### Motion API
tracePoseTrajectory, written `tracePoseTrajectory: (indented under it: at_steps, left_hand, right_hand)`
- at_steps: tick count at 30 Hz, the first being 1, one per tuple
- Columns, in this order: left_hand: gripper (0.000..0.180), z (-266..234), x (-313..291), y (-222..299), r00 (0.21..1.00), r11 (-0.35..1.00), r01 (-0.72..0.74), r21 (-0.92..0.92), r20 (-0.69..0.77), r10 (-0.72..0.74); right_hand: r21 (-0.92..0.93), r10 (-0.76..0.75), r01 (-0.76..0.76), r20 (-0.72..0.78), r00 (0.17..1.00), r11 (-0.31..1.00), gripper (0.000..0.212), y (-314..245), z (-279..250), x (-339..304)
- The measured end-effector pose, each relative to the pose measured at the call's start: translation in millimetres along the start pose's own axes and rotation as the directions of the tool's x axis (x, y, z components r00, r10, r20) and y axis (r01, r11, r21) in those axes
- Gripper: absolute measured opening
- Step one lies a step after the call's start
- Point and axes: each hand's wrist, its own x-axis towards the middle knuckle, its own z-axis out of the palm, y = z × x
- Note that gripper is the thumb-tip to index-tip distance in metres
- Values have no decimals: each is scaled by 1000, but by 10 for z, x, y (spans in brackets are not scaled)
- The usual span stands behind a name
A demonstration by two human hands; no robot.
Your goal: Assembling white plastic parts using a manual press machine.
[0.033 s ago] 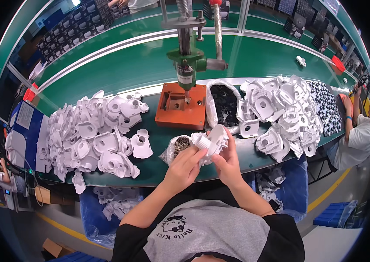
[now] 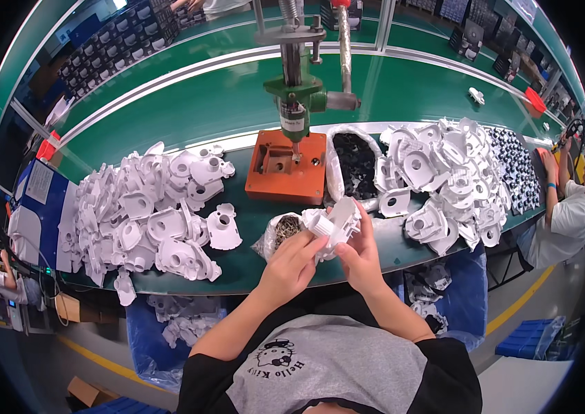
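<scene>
Both hands hold a white plastic housing (image 2: 343,219) with a ribbed round knob-like part, above the front edge of the green bench. My left hand (image 2: 290,268) is closed on its left side, fingertips pressed at the ribbed part. Around the right side wrap the fingers of my right hand (image 2: 361,257), its thumb in front. Just left of the housing sits a clear bag of small metal parts (image 2: 284,229), possibly springs. Behind my hands stands an orange fixture block (image 2: 285,186) under a green press (image 2: 295,93). What my fingertips cover cannot be seen.
Heaps of white housings lie left (image 2: 147,221) and right (image 2: 444,172). A bag of black parts (image 2: 354,162) stands beside the fixture. Small dark-and-white parts (image 2: 513,165) lie in rows at right. Blue lined bins (image 2: 468,297) sit below the bench. A co-worker (image 2: 568,221) sits at far right.
</scene>
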Motion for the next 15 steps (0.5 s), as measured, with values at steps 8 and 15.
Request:
tracePoseTrajectory:
  at_steps: [8, 15]
  left_hand:
    - [49, -34, -35, 77, 995, 998, 34, 51, 95, -39]
    - [52, -47, -37, 150, 986, 997, -40, -64, 157, 50]
  right_hand:
    - [39, 17, -17, 4, 1000, 999, 76, -18, -62, 28]
    - [550, 442, -508, 260, 859, 664, 61, -23, -203, 33]
